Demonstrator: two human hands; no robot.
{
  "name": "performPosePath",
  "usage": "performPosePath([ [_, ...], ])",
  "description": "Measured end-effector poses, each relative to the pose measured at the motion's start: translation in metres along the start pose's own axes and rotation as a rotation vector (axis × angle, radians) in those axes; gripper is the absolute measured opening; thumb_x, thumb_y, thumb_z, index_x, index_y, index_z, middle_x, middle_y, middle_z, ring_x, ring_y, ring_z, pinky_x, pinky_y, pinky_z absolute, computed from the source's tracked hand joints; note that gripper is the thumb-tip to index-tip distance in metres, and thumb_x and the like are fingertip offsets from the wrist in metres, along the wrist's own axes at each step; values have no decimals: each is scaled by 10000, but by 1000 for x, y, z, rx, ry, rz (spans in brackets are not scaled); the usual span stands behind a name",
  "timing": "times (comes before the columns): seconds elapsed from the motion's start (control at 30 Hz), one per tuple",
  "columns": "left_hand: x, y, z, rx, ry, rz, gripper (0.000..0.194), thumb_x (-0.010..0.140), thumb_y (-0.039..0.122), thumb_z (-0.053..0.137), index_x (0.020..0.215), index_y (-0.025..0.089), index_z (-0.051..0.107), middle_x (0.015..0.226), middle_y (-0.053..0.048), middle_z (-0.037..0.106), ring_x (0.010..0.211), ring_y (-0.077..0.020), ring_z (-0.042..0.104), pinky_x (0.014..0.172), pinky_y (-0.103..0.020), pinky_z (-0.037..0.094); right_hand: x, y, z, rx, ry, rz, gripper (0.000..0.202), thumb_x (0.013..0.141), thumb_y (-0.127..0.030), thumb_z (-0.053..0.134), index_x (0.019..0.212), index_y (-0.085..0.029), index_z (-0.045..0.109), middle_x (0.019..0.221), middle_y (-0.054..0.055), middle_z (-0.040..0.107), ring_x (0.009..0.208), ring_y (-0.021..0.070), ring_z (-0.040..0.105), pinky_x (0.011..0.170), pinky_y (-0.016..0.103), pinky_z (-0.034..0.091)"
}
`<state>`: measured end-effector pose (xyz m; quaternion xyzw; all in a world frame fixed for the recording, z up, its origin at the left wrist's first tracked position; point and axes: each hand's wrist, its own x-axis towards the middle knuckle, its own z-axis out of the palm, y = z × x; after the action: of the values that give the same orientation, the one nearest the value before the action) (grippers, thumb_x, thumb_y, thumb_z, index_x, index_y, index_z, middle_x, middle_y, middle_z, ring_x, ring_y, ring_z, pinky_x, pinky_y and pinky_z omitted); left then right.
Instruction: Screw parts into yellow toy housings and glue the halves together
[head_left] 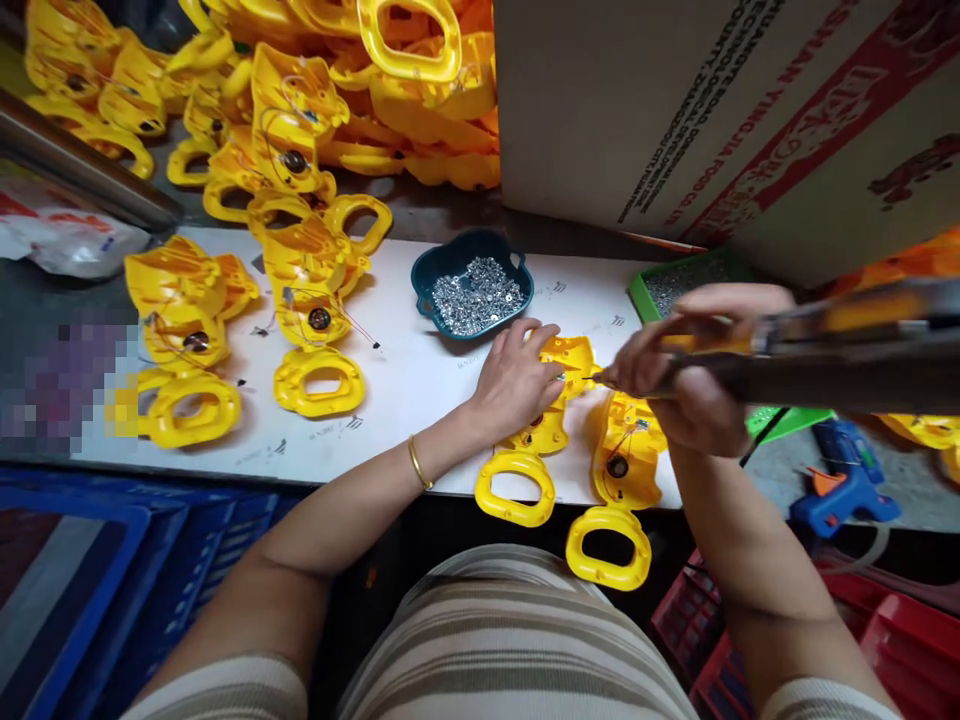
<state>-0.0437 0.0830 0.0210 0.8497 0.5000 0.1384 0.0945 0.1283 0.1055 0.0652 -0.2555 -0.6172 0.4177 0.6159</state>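
Note:
My left hand [517,385], a gold bangle at its wrist, is curled over a yellow plastic shell [547,432] with an oval handle and steadies it on the white board. In my right hand [694,370] is a power screwdriver [847,345], held level and blurred. Its thin bit reaches the upper right part of that shell, close to my left fingertips. Just right of it lies a second yellow shell [632,480] with a round dark speaker and wires; its handle juts over the board's edge. My fingers hide part of the first shell.
A dark teal bowl [472,285] of small screws stands beyond my left hand. A green tray [641,295] of metal bits is at right, near a blue glue gun [844,480]. More yellow shells [311,290] lie left and pile behind; a carton [585,120] blocks the back right.

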Motion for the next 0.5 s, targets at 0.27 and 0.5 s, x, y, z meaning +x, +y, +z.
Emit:
performPosePath([
  [0.27,-4,21,4,27,93,-98,191,887,313,604,958,227,758,1383,-111,547,1243,-360,441,908,-546,384,-12,-25,-35,-194,409,-397,171,813,-302,500,680,-235,584,467,-49,338,362,109,359,355,253,361],
  [0.5,-31,38,-4,33,30,513,413,902,552,553,1244,330,616,1481,-35,480,1394,-282,352,1163,-536,155,-25,-28,-42,-232,428,-294,246,818,-368,535,610,-238,512,476,-41,355,382,124,384,385,283,384],
])
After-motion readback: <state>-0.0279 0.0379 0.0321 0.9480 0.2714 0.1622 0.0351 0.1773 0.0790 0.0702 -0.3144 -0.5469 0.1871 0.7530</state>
